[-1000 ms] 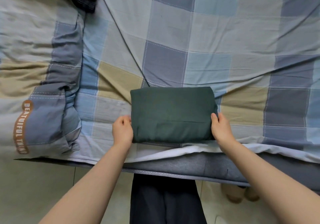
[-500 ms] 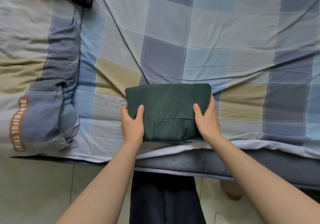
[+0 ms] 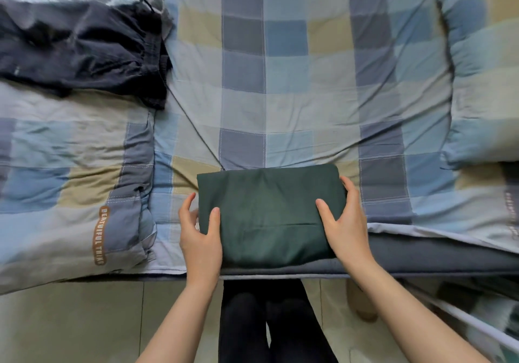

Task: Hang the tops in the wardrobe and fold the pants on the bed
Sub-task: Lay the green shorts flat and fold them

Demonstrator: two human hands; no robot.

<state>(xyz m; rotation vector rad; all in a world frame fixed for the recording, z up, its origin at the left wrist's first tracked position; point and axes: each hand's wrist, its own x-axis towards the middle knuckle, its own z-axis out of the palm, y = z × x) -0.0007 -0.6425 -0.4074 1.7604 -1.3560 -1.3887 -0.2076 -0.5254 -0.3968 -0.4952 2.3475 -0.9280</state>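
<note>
Folded dark green pants (image 3: pixel 269 213) form a neat rectangle at the near edge of the bed. My left hand (image 3: pixel 200 236) grips their left side, thumb on top and fingers tucked under the edge. My right hand (image 3: pixel 346 222) grips the right side the same way. The bundle's near edge overhangs the mattress edge slightly. A crumpled dark navy garment (image 3: pixel 84 50) lies on the bed at the far left.
The checked bedsheet (image 3: pixel 295 90) covers the bed. A folded quilt (image 3: pixel 70 188) with brown lettering lies at the left, a matching pillow (image 3: pixel 483 81) at the right. Below the mattress edge are my dark-clad legs (image 3: pixel 269 320) and the tiled floor (image 3: pixel 70 320).
Both hands have closed onto the sides of the green pants, thumbs sliding on top. The view has pulled back, now showing the dark garment and the pillow.
</note>
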